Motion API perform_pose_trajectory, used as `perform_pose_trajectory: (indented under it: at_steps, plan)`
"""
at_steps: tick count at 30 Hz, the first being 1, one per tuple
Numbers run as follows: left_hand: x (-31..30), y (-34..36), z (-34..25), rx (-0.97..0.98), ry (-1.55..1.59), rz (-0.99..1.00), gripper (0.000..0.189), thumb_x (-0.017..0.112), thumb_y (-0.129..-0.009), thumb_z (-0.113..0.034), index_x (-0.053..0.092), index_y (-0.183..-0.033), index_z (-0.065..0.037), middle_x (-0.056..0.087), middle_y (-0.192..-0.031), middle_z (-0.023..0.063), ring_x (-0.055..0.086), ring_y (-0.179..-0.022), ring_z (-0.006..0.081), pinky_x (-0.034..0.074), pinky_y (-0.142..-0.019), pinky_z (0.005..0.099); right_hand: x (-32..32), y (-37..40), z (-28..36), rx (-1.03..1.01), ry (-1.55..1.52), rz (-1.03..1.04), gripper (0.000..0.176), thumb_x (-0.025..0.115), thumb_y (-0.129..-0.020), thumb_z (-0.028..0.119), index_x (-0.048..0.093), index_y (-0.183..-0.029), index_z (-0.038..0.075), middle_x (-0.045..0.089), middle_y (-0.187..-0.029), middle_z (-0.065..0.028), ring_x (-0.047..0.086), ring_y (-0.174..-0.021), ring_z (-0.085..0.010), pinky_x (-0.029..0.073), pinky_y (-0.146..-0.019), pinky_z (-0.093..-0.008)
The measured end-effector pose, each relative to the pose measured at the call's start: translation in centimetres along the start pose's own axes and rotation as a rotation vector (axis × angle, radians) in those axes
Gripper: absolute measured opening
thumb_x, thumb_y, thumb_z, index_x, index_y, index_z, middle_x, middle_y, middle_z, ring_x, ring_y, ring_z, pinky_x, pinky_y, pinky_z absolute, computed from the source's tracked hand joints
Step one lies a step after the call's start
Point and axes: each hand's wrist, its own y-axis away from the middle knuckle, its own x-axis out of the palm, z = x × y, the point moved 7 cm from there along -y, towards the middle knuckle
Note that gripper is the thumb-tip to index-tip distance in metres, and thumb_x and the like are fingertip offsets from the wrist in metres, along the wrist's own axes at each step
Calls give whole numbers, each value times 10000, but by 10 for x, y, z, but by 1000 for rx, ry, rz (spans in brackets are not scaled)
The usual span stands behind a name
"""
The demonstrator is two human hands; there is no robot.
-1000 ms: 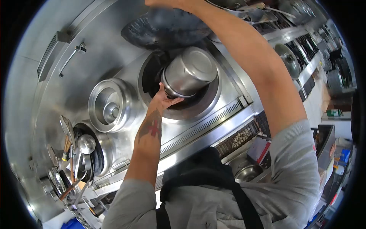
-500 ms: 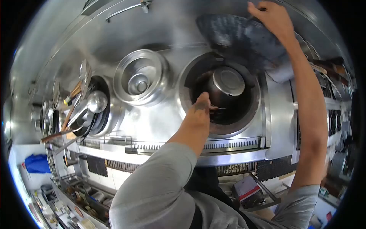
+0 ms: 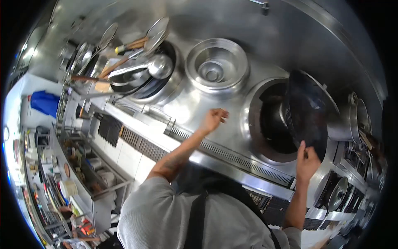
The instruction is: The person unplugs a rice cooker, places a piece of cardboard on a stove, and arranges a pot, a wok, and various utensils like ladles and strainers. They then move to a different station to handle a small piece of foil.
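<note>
The right hand's (image 3: pixel 308 166) fingers grip the near edge of the tilted wok (image 3: pixel 309 112), right of the burner's (image 3: pixel 267 143) centre; the left hand's (image 3: pixel 212 120) fingers, empty, curl loosely left of it.

The right hand (image 3: pixel 308 164) grips a tilted dark wok (image 3: pixel 307 110) over the burner (image 3: pixel 253 128); the left hand (image 3: pixel 213 120) hovers over the counter (image 3: pixel 224 139).

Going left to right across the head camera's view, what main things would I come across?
Blue bundle, ladle, round steel vessel, wok, steel pot.
</note>
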Motion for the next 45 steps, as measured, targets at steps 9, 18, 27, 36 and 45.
perform_pose_trajectory:
  at_steps: [9, 18, 27, 36, 45]
  plan:
    - [-254, 66, 46, 81, -734, -580, 351, 664, -909, -338, 730, -977, -1, 718, -931, 229, 684, -894, 425, 539, -850, 457, 124, 138, 65, -18, 175, 349, 349, 705, -907, 314, 560, -701, 73, 603, -611, -126, 595, -563, -359, 468, -596, -459]
    - [-362, 42, 84, 29, -1388, 182, 772, 663, -752, -725, 713, -1104, -40, 724, -1050, 179, 654, -1113, 328, 441, -1014, 522, 127, 119, 276, -62, 215, 17, 345, 742, -850, 209, 591, -1109, 38, 584, -1160, -168, 545, -1119, -373, 449, -909, -469]
    - [-303, 86, 72, 481, -1281, 62, 366, 764, -760, -333, 709, -1035, -98, 715, -1015, 103, 645, -1083, 261, 422, -1014, 447, 335, 193, 452, -344, -19, 777, 659, 793, -774, 258, 503, -1336, 72, 505, -1393, -172, 471, -1311, -355, 416, -1032, -514]
    - [-459, 179, 61, 511, -619, -82, 271, 743, -827, -223, 691, -1019, -38, 693, -1017, 154, 673, -1001, 297, 521, -896, 413, 390, 210, 478, -236, 173, 849, 574, 743, -821, 287, 556, -1323, 80, 622, -1253, -154, 561, -1218, -356, 443, -975, -550]
    - [-883, 362, 271, 137, -199, -697, 211, 660, -954, -180, 724, -953, 21, 729, -823, 103, 662, -740, 145, 526, -688, 299, 413, 237, 656, -31, -245, 768, 502, 735, -844, 314, 619, -1245, 35, 740, -909, -153, 714, -875, -342, 547, -825, -436]
